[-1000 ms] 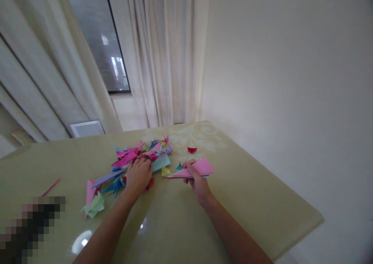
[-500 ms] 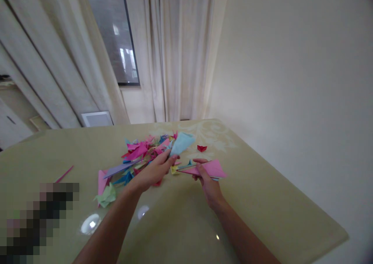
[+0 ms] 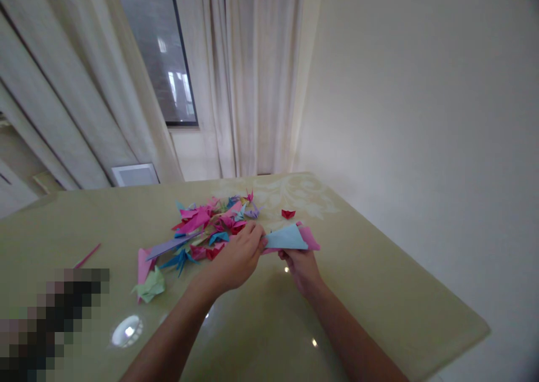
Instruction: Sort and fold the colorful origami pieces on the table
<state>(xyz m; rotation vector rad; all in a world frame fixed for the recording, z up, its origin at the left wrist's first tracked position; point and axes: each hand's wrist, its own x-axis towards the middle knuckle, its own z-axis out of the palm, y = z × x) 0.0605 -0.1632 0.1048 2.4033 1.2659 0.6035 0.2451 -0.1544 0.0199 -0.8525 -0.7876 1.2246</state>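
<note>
My left hand (image 3: pixel 242 255) is closed on the narrow end of a light blue folded paper plane (image 3: pixel 287 237). That plane lies over a pink paper plane (image 3: pixel 311 239), its edge showing beyond the blue one. From below, my right hand (image 3: pixel 300 263) grips the pink plane; its thumb is hidden under the blue paper. A heap of origami in several colours spreads just left of my hands, with a magenta folded piece (image 3: pixel 197 220), a purple paper plane (image 3: pixel 172 246) and a blue paper crane (image 3: pixel 180 260). Beyond my right hand sits a small red paper boat (image 3: pixel 288 214).
The glossy table (image 3: pixel 379 292) narrows to a corner at right, beside a white wall (image 3: pixel 412 118). A pale green folded paper (image 3: pixel 150 285) and a thin pink stick (image 3: pixel 88 255) lie at left, near a blurred-out patch. Curtains (image 3: pixel 269 78) hang behind.
My left hand has brought the light blue paper plane right and down from above the heap onto the pink plane in my right hand. The view has shifted slightly.
</note>
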